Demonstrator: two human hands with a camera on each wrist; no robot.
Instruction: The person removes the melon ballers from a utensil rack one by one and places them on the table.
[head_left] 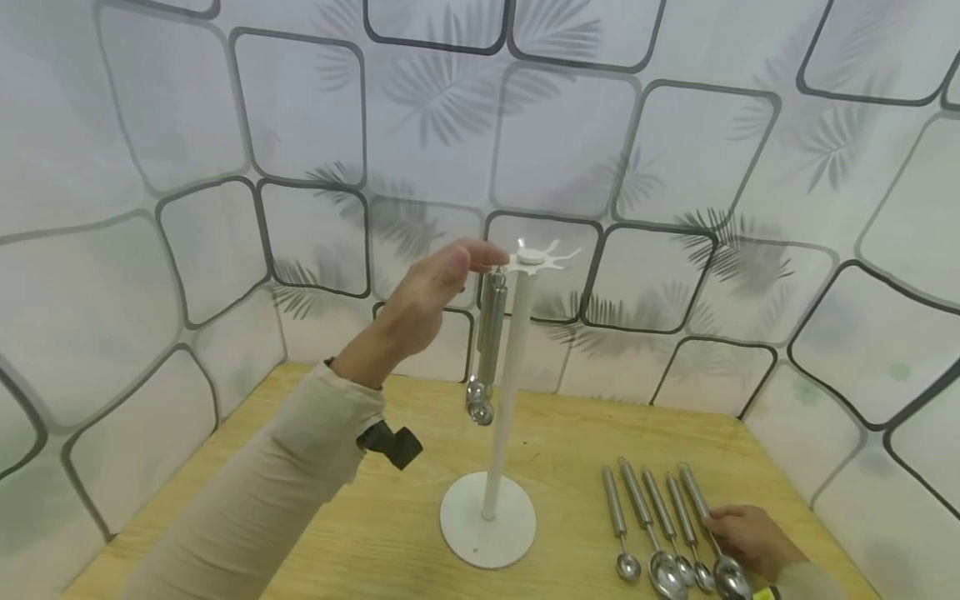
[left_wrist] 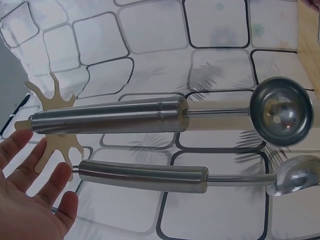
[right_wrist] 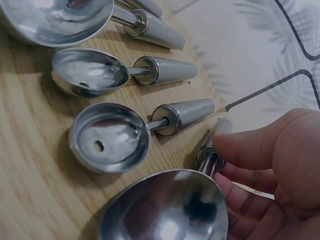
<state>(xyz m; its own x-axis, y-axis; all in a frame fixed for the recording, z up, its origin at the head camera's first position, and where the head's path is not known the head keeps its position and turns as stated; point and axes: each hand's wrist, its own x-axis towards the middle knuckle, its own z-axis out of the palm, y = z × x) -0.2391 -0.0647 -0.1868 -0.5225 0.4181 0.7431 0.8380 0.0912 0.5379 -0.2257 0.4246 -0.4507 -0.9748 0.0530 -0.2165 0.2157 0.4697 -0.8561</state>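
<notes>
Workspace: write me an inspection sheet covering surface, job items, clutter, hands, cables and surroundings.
Surface: light wood table.
Rack: white, upright, round base, hooks on top.
Hanging scoops: two, steel, bowls down.
Loose scoops: four, side by side on the table, right of the rack.
End scoop: a fifth, at the row's right end; whether it is lifted cannot be told.
Clutter: nothing seen.
Left hand: at the hooks, fingers extended; a black strip hangs by its cuff.
Right hand: grips the end scoop.
Cables: nothing seen.
Surroundings: patterned backdrop behind and on both sides.
</notes>
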